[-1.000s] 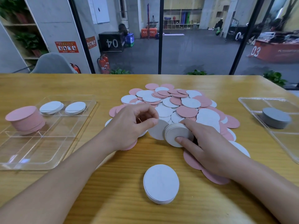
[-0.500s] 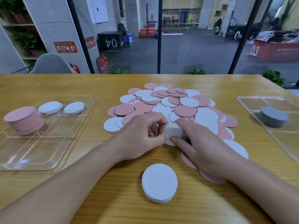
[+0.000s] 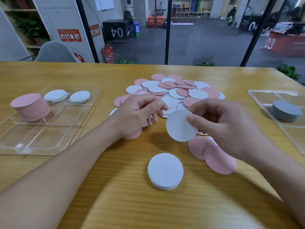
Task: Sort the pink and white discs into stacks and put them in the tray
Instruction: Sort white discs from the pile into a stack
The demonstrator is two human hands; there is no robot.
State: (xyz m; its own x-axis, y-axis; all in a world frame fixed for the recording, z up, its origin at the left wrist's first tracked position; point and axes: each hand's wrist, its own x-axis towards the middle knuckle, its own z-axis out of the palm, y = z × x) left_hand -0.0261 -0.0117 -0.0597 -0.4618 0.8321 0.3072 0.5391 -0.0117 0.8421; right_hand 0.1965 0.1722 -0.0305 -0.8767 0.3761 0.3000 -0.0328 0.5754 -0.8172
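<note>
Above wooden table point(image 3: 115, 187), right hand point(image 3: 226, 128) pinches white discs point(image 3: 180, 126); left hand point(image 3: 137, 114) loosely curled.

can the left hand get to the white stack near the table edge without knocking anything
Probably yes. The left hand hangs above the table holding nothing, and only bare wood lies between it and the white stack. The right hand pinches a white disc off to the side.

Place: a gym or fitness training hall, seen through a glass wall from a light wooden table point(image 3: 115, 204).
Equipment: a black plyo box marked "04" point(image 3: 115, 32), a red box marked "03" point(image 3: 287, 45), an orange box point(image 3: 156, 21).
Floor: dark grey matting point(image 3: 206, 40).
Storage: pale cubby shelves point(image 3: 189, 12).
Safety: a red fire extinguisher point(image 3: 108, 54).
</note>
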